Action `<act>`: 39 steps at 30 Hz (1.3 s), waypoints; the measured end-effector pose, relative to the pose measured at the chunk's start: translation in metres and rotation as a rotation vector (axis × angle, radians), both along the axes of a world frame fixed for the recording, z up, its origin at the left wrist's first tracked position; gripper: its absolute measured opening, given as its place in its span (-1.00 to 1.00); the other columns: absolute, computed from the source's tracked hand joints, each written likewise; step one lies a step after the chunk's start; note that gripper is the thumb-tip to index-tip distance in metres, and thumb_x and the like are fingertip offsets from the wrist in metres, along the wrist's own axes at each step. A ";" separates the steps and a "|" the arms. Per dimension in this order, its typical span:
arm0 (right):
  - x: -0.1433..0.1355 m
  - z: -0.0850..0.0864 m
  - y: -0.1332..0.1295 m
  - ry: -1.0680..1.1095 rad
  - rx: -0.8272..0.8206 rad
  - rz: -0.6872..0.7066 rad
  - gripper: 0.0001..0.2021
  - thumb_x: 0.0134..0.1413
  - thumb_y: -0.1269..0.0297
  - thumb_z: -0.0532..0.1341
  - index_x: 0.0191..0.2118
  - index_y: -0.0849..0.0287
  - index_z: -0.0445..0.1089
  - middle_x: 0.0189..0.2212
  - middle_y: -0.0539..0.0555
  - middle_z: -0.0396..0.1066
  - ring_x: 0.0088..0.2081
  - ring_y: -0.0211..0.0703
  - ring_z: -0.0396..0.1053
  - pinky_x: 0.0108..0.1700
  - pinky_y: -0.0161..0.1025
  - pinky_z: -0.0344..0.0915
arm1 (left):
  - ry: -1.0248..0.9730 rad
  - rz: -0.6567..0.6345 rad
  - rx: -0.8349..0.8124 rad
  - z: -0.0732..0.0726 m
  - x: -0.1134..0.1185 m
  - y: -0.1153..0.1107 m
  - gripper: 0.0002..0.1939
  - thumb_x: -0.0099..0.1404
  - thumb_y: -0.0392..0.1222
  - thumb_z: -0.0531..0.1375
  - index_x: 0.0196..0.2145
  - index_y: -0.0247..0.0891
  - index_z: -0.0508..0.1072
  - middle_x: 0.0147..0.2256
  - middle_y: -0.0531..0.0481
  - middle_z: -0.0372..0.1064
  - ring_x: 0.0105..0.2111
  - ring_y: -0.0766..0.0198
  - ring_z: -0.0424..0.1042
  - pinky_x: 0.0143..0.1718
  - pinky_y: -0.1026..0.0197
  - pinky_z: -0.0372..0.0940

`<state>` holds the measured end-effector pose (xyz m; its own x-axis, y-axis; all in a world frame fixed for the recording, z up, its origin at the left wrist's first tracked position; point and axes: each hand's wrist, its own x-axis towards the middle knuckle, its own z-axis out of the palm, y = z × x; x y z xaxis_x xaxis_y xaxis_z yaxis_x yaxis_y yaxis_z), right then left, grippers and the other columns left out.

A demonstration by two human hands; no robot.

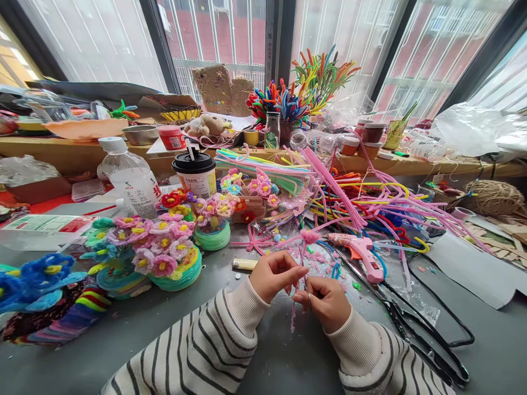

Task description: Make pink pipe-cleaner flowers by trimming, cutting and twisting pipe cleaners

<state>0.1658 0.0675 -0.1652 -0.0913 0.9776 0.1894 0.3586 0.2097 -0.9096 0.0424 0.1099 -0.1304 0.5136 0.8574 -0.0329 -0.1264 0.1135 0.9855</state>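
1. A clear bottle (135,189) has a printed label.
2. A paper cup (200,181) has a black lid.
3. The glass bottle (272,134) shows a round green logo.
4. The left hand (276,274) narrowly pinches a pink stem (293,318).
5. The right hand (327,303) pinches it too.

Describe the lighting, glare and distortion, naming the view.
Head view: daylight through the windows, panes pale and partly washed out; window frames lean outward at the top, suggesting wide-lens distortion; bright glare on the clear plastic bag; shadows on the grey table look soft.
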 end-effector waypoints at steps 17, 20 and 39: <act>-0.002 0.007 -0.001 0.009 0.090 0.150 -0.45 -0.20 -0.22 -0.15 -0.65 0.24 0.19 -0.73 -0.07 0.03 -0.67 -0.36 -0.03 -0.62 -0.38 -0.06 | -0.009 -0.005 0.027 -0.002 0.001 0.000 -0.75 -0.09 -0.18 0.19 -0.66 -0.35 0.17 -0.76 0.16 0.18 -0.77 0.55 0.13 -0.74 0.44 0.04; -0.001 0.005 0.000 -0.002 0.106 0.143 -0.46 -0.19 -0.20 -0.13 -0.64 0.24 0.20 -0.74 -0.08 0.01 -0.67 -0.36 -0.05 -0.63 -0.38 -0.08 | -0.022 -0.033 0.024 -0.002 0.001 -0.001 -0.74 -0.10 -0.18 0.19 -0.67 -0.35 0.17 -0.75 0.15 0.19 -0.76 0.54 0.14 -0.73 0.44 0.05; 0.000 -0.001 0.001 -0.043 0.034 0.001 -0.54 -0.24 -0.11 0.01 -0.77 0.14 -0.12 -0.82 -0.12 -0.08 -0.73 -0.38 -0.08 -0.67 -0.37 -0.06 | 0.018 -0.028 0.031 -0.004 0.000 -0.001 -0.74 -0.10 -0.16 0.19 -0.67 -0.35 0.17 -0.75 0.15 0.17 -0.76 0.55 0.12 -0.73 0.44 0.04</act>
